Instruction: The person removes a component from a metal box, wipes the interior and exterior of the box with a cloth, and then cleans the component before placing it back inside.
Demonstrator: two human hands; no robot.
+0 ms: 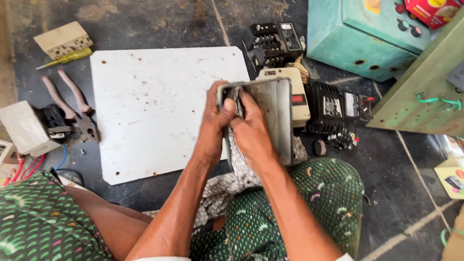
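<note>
My left hand [215, 126] grips the left edge of a grey metal box cover [275, 116], holding it upright over my lap. Inside the cover, my right hand [250, 129] presses a patterned grey cloth [238, 159]. The cloth hangs down from the cover onto my green patterned garment [270, 217]. Both hands touch each other at the cover's left side.
A white metal plate [154, 106] with small holes lies on the dark floor. Pliers [72, 104], a yellow screwdriver [65, 58] and a switch box [29, 126] lie left. Black electrical parts [338, 113], a cream device [297, 94] and a teal cabinet [357, 38] stand beyond.
</note>
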